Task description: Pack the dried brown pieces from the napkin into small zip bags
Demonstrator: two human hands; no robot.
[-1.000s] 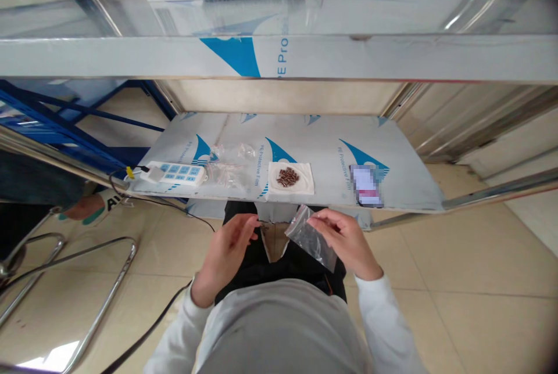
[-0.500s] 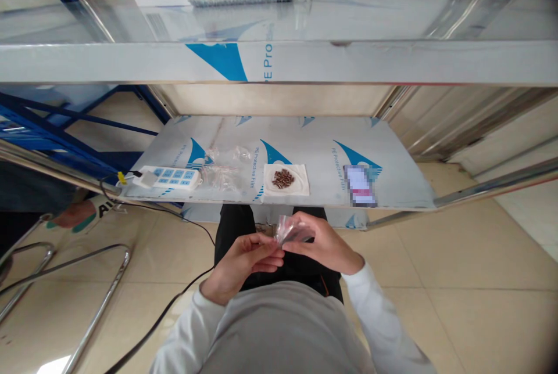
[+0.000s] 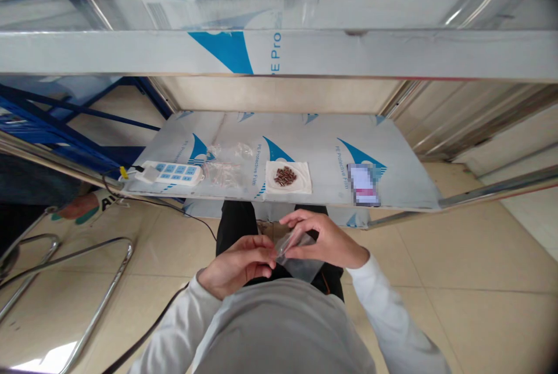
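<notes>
Above my lap, a small clear plastic bag (image 3: 306, 266) is stretched between both hands. My left hand (image 3: 239, 262) pinches its left edge between thumb and fingers. From the right, my right hand (image 3: 325, 237) grips the bag with thumb and index finger, the other fingers partly raised. The bag looks flat and see-through, and I cannot make out anything inside it. Beyond my hands, on the shelf, a pile of small brown metallic pieces (image 3: 285, 176) rests on a white square pad (image 3: 303, 179).
The film-covered shelf (image 3: 300, 136) bears a power strip (image 3: 178, 173), several clear plastic bags (image 3: 224, 173) and a blurred-out phone-like item (image 3: 364, 184). An upper shelf edge (image 3: 349, 54) crosses above. On the left are a metal chair frame (image 3: 96, 304), a black cable (image 3: 148, 327) and another person's foot (image 3: 82, 207).
The bag has come unfolded and now hangs wider below my right hand. My right fingers have lifted and spread somewhat. The view has shifted slightly.
</notes>
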